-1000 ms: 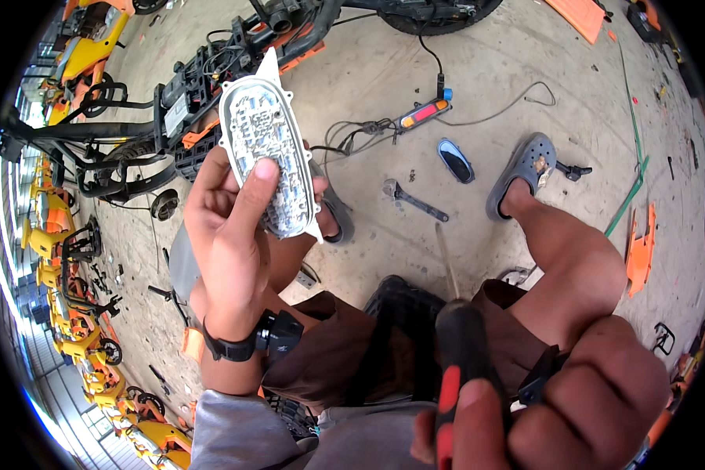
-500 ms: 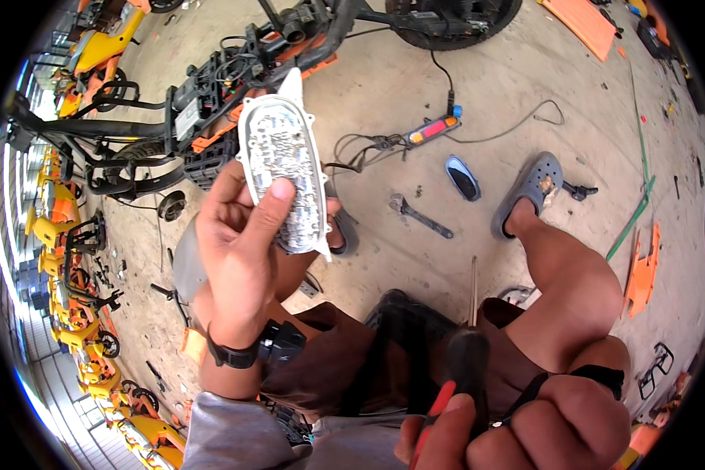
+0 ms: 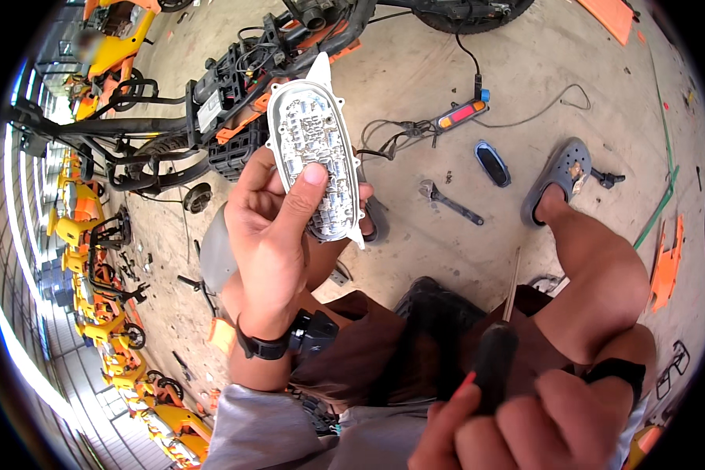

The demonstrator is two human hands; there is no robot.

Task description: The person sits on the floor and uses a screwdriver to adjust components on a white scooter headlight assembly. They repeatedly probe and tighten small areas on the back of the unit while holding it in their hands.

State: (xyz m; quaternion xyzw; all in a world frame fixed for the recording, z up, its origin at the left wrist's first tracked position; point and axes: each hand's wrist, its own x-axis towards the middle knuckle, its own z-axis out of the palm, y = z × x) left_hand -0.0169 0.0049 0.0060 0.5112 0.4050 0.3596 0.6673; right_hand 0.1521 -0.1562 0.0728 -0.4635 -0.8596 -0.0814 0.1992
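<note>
My left hand (image 3: 270,235) grips an oval lamp housing (image 3: 309,129) with a pale grey rim, small screw tabs and a shiny silver reflector inside. The thumb presses on the reflector, while the fingers wrap behind it. Lower right, my right hand (image 3: 517,427) is closed around the black handle of a screwdriver (image 3: 496,360), its thin shaft pointing up and away from me. A bit of red shows beside the handle; what it belongs to I cannot tell. The screwdriver tip is well apart from the housing.
A stripped motorbike frame (image 3: 235,102) stands at the far left. On the concrete floor lie an adjustable wrench (image 3: 452,204), a dark oval lens-like part (image 3: 492,164), and a red-and-yellow lamp (image 3: 462,114) with cables. Yellow bikes (image 3: 102,321) line the left side; orange panels (image 3: 666,266) lie right.
The whole view has shifted, so the scene sits further right. My left hand still holds the housing, and the screwdriver leans slightly more to the right. Less of the red piece shows.
</note>
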